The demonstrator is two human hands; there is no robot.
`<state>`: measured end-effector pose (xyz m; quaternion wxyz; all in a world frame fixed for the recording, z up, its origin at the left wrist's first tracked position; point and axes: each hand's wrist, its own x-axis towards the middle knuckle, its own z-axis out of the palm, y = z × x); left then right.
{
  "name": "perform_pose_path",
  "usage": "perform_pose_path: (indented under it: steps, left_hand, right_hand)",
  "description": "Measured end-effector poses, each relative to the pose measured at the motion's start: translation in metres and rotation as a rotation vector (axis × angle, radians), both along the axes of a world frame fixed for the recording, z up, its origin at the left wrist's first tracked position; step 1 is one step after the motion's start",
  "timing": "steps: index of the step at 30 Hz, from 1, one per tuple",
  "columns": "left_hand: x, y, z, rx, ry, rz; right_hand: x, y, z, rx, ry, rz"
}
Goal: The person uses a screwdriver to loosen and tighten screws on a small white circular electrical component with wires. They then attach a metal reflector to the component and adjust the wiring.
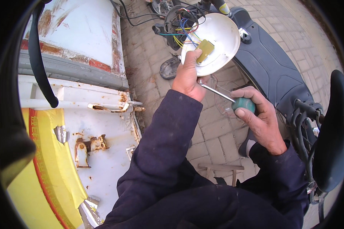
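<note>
My left hand (pixel 189 78) is closed on a round white cover (pixel 224 32), its thumb pressing near a small yellow-green circuit board (pixel 206 50) that lies against the cover's inside. Blue, yellow and red wires (pixel 186 28) run from around the board to a dark round housing (pixel 174 26) beyond. In my right hand (pixel 260 118) is a screwdriver with a green handle (pixel 244 105), gripped between thumb and fingers. Its metal shaft (pixel 218 92) points up and left, the tip close beneath my left hand; whether it touches anything there I cannot tell.
A dark scooter footboard (pixel 273 57) extends along the right, with a black seat (pixel 330 133) nearer me. To the left stand rusty white metal panels (pixel 103 133) and a yellow sheet (pixel 53 152). A small wooden stool (pixel 221 168) rests on the brick paving (pixel 216 133).
</note>
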<state>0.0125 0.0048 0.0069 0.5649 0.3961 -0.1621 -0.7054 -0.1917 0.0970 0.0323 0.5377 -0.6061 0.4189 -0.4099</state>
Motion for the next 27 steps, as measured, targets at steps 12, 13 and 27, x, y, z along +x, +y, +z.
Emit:
perform_pose_path:
  steps: [12, 13, 27]
  left_hand:
    - [-0.022, 0.008, -0.011, -0.329, -0.326, 0.209]
    - [-0.022, 0.009, -0.011, -0.341, -0.335, 0.206]
    - [-0.027, 0.015, 0.000, -0.373, -0.376, 0.186]
  right_hand:
    - [-0.022, -0.021, 0.024, 0.270, -0.272, -0.205]
    - [-0.023, -0.023, 0.023, 0.332, -0.281, -0.187]
    - [-0.023, -0.029, 0.013, 0.347, -0.310, -0.139]
